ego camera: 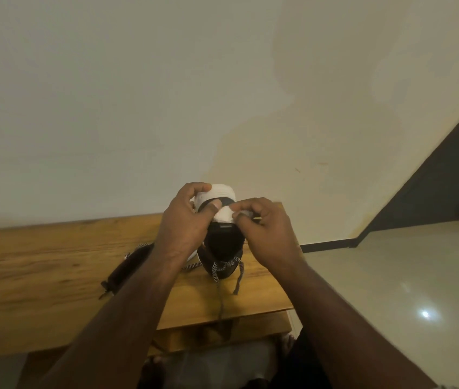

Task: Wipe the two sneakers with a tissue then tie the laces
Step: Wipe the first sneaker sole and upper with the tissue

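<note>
**Wiping under way, laces loose**

Both hands meet over one sneaker [224, 248] held up off the tabletop [40, 270], near its right edge. The left hand [186, 220] grips the sneaker's far, raised end, fingers curled over the white sole and thumb pressed against the dark upper. The right hand [264, 231] pinches a tissue [224, 214] between curled fingers and thumb and holds it against the sneaker, just beside the left thumb. Both forearms reach in from the bottom of the frame and converge on the sneaker, wrists bent inward.

The speckled laces [220, 269] hang untied from the sneaker's near end; one trails down across the tabletop toward its near edge. By that showing the job is at an early stage: this sneaker is being wiped, and how much of it is clean cannot be told. Tying has not begun.

A second dark shape with a speckled lace lies behind the left forearm, to the left of the held sneaker; it may be the other sneaker, but too little of it shows to be sure. A long dark pouch [127, 269] lies on the tabletop further left, angled toward the near edge. Behind the table rises a pale wall [138, 94], with a tiled floor [405, 276] off the right edge.
</note>
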